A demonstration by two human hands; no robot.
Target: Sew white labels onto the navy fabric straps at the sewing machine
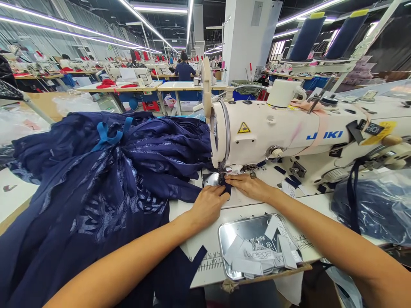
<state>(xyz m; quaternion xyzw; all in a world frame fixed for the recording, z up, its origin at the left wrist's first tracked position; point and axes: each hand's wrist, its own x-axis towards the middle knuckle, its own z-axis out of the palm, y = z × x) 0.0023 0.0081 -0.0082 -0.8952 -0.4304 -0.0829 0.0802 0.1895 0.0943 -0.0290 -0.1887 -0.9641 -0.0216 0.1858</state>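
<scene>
Cloth is held under the head of the sewing machine: a small navy strip is pinched by the curled fingers of the left hand, right at its fingertips. The right hand is laid flat and open on the machine bed, with its fingertips touching the strip from the other side. A heap of navy lace garments is spread outside the left hand. A metal tray of printed labels is set between the forearms, just behind the wrists.
</scene>
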